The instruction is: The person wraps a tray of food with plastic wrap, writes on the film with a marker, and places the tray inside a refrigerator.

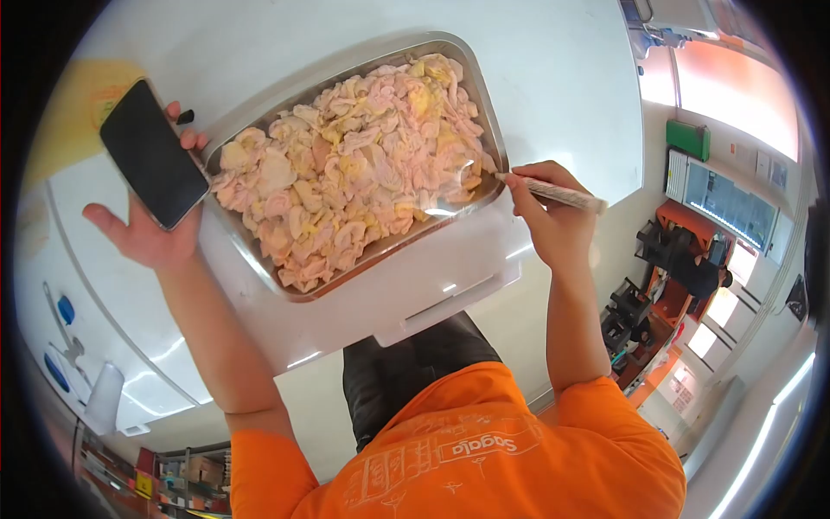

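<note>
A steel tray (pixel 474 65) full of raw, pale pink and yellow chicken skin pieces (pixel 346 164) lies on the white table. Glossy glare over its right front part looks like clear film. My left hand (pixel 164 233) holds a smartphone (pixel 154 156) with a dark screen at the tray's left end. Its thumb sticks out to the side, while the fingers curl behind the phone, their tips showing at its right edge. With my right hand (pixel 553 203) I grip a pale, pen-shaped tool (pixel 562 195), its tip at the tray's right rim. Whether the tip touches is unclear.
The white table (pixel 571 95) extends beyond the tray. A yellow sheet (pixel 78 112) lies at the left. Lower left are a white roll (pixel 104 400) and blue-ended items (pixel 66 310). At the far right, another person (pixel 696 275) is near dark crates (pixel 629 303).
</note>
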